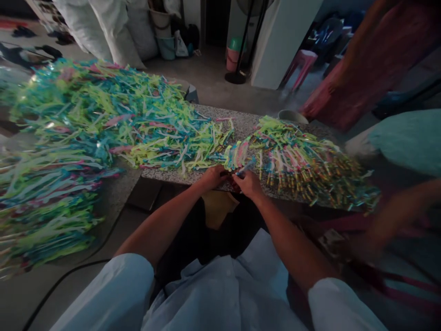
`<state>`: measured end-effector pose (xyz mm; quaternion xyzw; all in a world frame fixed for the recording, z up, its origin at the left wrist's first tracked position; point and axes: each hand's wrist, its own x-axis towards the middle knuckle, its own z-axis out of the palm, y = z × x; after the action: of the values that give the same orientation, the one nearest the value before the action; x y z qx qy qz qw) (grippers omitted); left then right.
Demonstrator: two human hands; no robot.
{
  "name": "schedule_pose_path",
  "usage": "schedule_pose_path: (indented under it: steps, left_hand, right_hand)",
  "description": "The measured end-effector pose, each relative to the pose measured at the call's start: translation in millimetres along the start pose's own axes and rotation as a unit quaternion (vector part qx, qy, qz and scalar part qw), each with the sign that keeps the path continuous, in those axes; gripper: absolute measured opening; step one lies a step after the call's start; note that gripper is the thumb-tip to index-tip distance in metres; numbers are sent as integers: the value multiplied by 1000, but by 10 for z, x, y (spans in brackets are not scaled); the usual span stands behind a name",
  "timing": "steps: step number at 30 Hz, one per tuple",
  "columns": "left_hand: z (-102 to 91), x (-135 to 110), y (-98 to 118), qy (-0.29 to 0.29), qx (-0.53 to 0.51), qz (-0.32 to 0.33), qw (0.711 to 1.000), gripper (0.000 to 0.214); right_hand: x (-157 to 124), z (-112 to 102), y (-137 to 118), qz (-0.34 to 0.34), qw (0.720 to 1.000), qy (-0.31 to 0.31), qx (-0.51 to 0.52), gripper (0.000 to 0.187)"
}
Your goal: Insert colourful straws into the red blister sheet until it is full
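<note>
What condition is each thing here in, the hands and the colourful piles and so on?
Left hand: curled at the slab edge, grasp unclear.
Right hand: pinching a blue strip.
Loose strips: spread in a tangled heap.
Gold-tipped pieces: piled together on the slab.
Bowl: upright, partly hidden by that pile.
Pink stool: standing on the floor.

Bkgd: white sacks (103, 27) top left w/ a teal bucket (167, 47) beside them. Black fan stand (237, 76) just by a pink bucket (232, 59), pink stool (303, 62) further right. Far right, a person in a red garment (365, 69), near a pale bowl (292, 116); teal cushion (406, 138) below.
</note>
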<state>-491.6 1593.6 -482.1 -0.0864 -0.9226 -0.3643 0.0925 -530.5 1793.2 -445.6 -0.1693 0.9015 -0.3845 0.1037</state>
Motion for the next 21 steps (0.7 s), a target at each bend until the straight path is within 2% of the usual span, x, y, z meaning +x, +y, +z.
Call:
schedule_pose_path:
  steps: [2,4,7,10,21]
  left_hand:
    - [-8,-3,9,1,-2,-4,1000,17]
    - [-14,-7,12,1,-9,-4,1000,17]
    - [-16,-11,5,1,-16,-3,1000,17]
    - [-13,-6,-3,-2,-6,-1,1000,17]
    - [-11,-5,12,-5,10,7,1000,22]
  right_hand:
    - [4,7,-17,-6,997,34,-63,27]
    - [7,6,-33,-26,995,37,-92,27]
    - [13,-13,-70,-67,992,51,-96,24]
    - [26,-44,-122,-77,991,72,-87,20]
    - [44,-59,-237,2,997,-17,-78,18]
